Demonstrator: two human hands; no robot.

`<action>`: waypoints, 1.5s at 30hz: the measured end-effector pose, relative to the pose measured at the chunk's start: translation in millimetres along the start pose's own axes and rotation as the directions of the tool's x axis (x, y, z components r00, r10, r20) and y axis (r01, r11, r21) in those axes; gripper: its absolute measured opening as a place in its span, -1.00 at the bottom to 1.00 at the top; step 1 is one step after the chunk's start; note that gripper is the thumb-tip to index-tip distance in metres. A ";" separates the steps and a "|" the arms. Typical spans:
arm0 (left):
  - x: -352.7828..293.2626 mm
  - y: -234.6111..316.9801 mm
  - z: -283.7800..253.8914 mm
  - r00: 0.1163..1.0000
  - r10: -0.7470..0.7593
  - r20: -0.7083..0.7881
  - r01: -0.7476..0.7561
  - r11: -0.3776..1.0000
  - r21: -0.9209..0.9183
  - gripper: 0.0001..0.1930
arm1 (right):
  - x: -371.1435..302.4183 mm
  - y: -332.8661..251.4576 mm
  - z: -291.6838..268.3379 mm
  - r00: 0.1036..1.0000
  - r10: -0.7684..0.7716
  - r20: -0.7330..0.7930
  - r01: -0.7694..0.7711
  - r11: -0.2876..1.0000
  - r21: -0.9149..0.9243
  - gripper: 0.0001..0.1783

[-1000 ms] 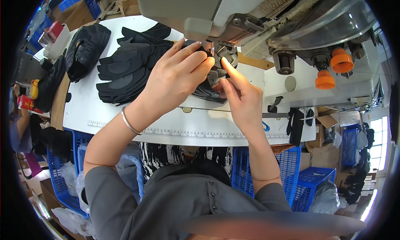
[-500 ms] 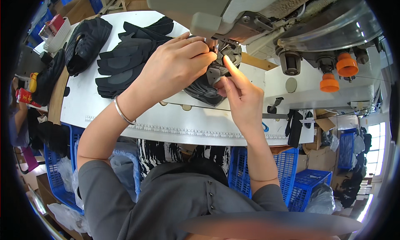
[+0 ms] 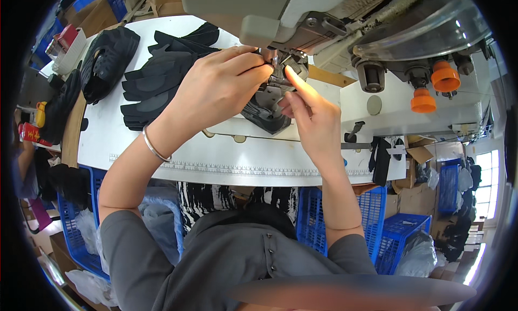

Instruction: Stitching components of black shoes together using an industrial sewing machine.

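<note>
Shoe [image 3: 264, 120] is flanked by left hand [image 3: 224, 79] and right hand [image 3: 314, 110]. Whether either grips it cannot be told.

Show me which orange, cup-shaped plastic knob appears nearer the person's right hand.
The lower-left orange knob, closer to the right hand; the other orange knob sits higher and farther right.

bare left forearm [image 3: 132, 173] going aslant up from the bent elbow, bare left hand [image 3: 218, 89] with its back upward, its fingers bent close together, bare right forearm [image 3: 341, 200] more upright, bare right hand [image 3: 315, 116] near the left one, one finger stretched
</note>
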State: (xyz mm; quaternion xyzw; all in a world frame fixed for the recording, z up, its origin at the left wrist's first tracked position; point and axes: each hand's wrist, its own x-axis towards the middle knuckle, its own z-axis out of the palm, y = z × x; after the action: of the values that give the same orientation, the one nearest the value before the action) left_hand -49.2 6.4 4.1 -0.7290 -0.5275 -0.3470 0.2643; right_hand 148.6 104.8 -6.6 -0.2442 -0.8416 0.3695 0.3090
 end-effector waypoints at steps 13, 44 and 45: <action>-2.6 -2.4 5.0 0.996 -0.086 -0.026 0.085 0.995 -0.049 -0.84 | 8.8 2.4 -1.5 0.996 -0.071 -0.050 0.065 0.990 -0.123 -0.56; -6.0 -8.8 6.5 0.983 -0.183 -0.013 0.177 0.966 -0.187 -0.86 | 4.1 10.1 1.2 0.981 -0.173 -0.090 0.140 0.946 -0.292 -0.59; -6.7 -14.8 2.2 0.970 -0.241 0.011 0.232 0.921 -0.312 -0.87 | 0.9 10.5 2.2 0.972 -0.208 -0.109 0.170 0.944 -0.283 -0.59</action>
State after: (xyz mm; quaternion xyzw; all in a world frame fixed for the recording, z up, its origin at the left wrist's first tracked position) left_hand -64.2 8.7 -2.3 -0.6876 -0.5467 -0.4651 0.1095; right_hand 148.3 110.7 -15.6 -0.2272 -0.8805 0.2013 0.3640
